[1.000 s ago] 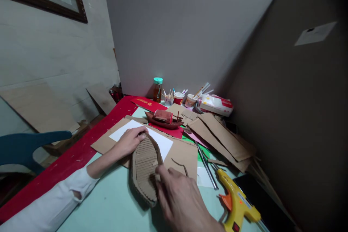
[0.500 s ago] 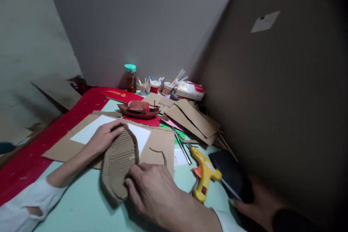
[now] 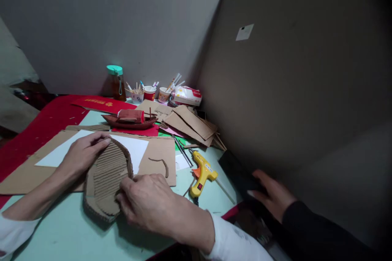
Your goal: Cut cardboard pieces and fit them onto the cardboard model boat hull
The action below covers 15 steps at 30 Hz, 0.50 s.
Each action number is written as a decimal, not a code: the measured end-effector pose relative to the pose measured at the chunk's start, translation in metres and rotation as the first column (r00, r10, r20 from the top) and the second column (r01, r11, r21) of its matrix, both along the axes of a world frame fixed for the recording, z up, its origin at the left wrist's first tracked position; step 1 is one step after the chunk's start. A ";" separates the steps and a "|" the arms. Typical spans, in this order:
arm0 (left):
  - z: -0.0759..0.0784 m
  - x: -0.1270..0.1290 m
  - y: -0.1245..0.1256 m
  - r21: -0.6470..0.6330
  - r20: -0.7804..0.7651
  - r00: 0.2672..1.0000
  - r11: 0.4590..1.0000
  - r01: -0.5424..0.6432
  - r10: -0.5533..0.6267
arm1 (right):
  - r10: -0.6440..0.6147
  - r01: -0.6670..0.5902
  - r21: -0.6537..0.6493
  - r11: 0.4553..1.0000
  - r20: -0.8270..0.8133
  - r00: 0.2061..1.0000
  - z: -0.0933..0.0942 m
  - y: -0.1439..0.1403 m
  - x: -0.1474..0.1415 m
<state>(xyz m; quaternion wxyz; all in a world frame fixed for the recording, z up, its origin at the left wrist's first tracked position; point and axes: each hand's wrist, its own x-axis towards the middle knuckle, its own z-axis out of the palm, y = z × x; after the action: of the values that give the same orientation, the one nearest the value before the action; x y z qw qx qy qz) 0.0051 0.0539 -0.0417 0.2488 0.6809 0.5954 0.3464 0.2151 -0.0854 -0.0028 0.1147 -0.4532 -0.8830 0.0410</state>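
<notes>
Left hand (image 3: 80, 155) lies flat, fingers spread over the 12 o'clock tip of the brown corrugated cardboard boat hull (image 3: 105, 179), which sits on the pale green tabletop (image 3: 61, 232). Right hand (image 3: 147, 204) pinches the hull's 3 o'clock wall, fingers curled. Best to keep the tip pinned and press evenly along the seam. Yellow glue gun (image 3: 202, 173) lies at 3 o'clock.

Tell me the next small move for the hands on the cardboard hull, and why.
Probably press the side strip against the cardboard hull with the right hand, while the left hand steadies the pointed far end. Both hands already rest on its rim, and the strip curves up along the right edge.
</notes>
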 end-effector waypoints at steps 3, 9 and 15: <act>-0.004 -0.003 0.005 -0.029 0.040 0.999 1.000 0.000 0.001 | -0.009 0.009 0.012 1.000 0.002 1.000 0.000 0.000 -0.004; 0.001 -0.004 0.004 -0.032 0.060 0.996 0.998 -0.062 0.064 | -0.008 0.008 0.017 1.000 0.015 1.000 0.002 -0.003 -0.011; 0.001 -0.004 0.003 0.015 0.051 0.996 0.997 -0.074 0.073 | -0.020 0.020 -0.009 1.000 0.018 1.000 -0.001 -0.004 -0.015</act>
<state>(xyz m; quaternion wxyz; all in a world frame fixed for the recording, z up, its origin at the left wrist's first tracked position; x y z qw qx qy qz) 0.0014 0.0573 -0.0411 0.2453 0.6515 0.6107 0.3775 0.1999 -0.0891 -0.0033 0.1052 -0.4628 -0.8793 0.0400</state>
